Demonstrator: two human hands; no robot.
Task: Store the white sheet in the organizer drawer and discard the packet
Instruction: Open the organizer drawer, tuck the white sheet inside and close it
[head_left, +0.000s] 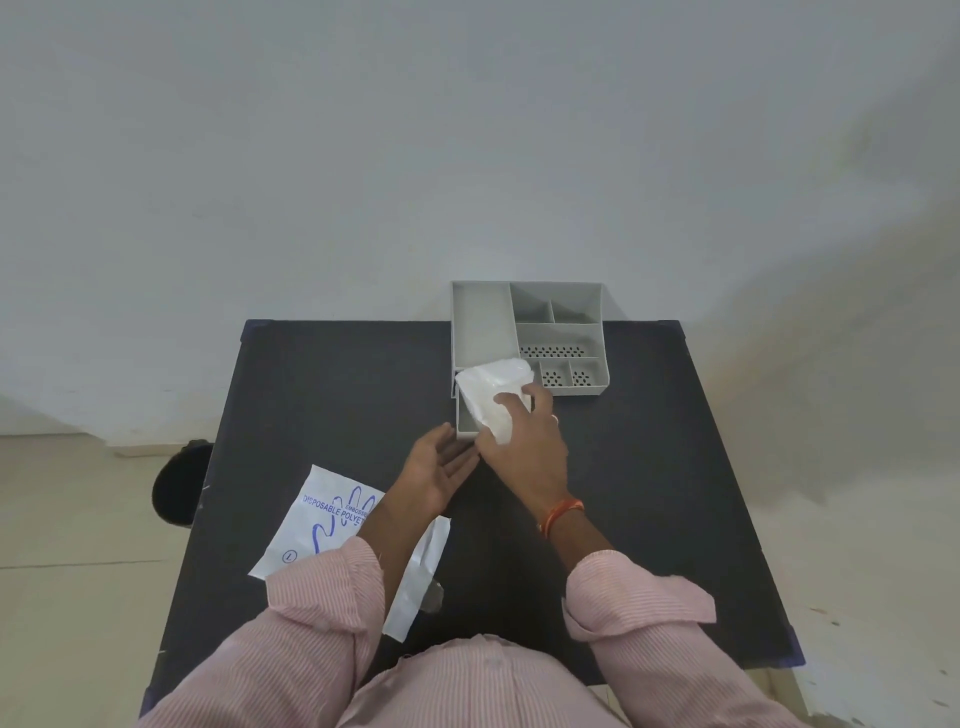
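Note:
A grey organizer (483, 322) with several compartments stands at the far edge of the dark table (311, 395). Its small drawer (464, 423) is pulled out toward me on the left side. My right hand (524, 441) grips the crumpled white sheet (493, 389) and holds it over the open drawer. My left hand (439, 467) is open, fingers spread, just in front of the drawer and holding nothing. The white packet (322, 519) with blue print lies flat on the table near left, partly under my left forearm.
A dark round object (179, 483) sits on the floor left of the table. The white wall rises right behind the organizer. A torn white strip (421, 571) of the packet lies beside my left sleeve.

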